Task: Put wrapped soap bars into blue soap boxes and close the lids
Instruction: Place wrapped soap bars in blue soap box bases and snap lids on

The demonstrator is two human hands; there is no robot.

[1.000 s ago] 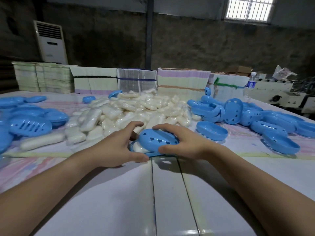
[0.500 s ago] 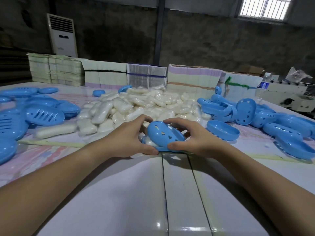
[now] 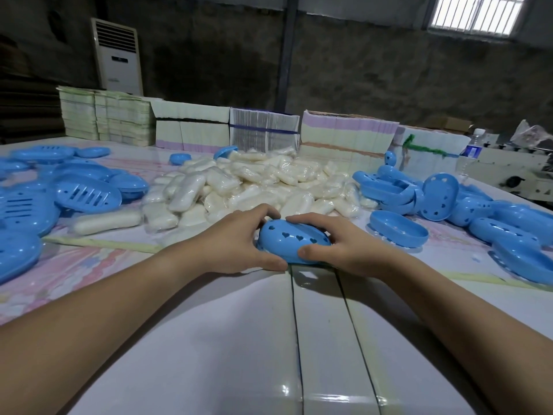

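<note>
A blue soap box with heart-shaped holes in its lid lies on the white table in front of me, lid down over the base. My left hand grips its left end, thumb at the front edge and fingers over the far side. My right hand grips its right end the same way. No soap shows inside the box. Behind the box lies a heap of wrapped white soap bars.
Blue slotted box parts spread over the left of the table. Blue lids and bases lie piled on the right, one open base close to my right hand. Stacks of flat cartons line the far edge.
The tilted lid has come down flat onto the base, hiding the soap that showed under it. Both hands have closed in around the box ends.
</note>
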